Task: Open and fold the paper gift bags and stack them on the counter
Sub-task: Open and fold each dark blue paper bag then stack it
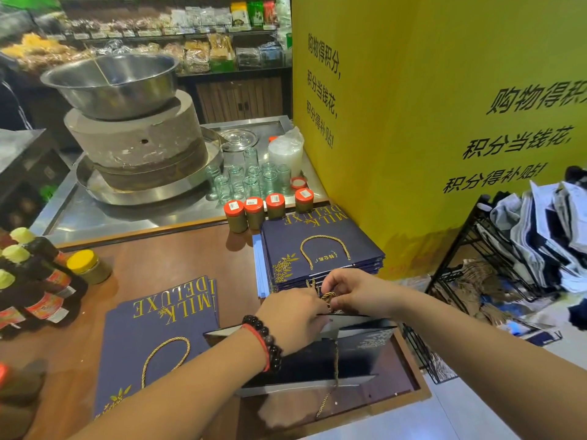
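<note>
A navy paper gift bag (pixel 320 360) stands partly opened at the counter's front edge, its mouth toward me. My left hand (pixel 290 315), with a bead bracelet on the wrist, grips the bag's top rim. My right hand (pixel 355 292) pinches the gold rope handle (pixel 328 298) just above that rim. A second gold cord hangs down the bag's near side. A flat stack of navy "MILK DELUXE" bags (pixel 320 249) lies behind my hands. A smaller flat pile of the same bags (pixel 152 338) lies to the left on the wooden counter (pixel 178 258).
Red-lidded jars (pixel 254 212) line the counter's back edge, with glass jars and a stone mill with a steel bowl (pixel 127 122) behind. Bottles (pixel 35 281) and a yellow-lidded jar stand left. A yellow wall rises at right, beside a black wire rack (pixel 476 258) of bags.
</note>
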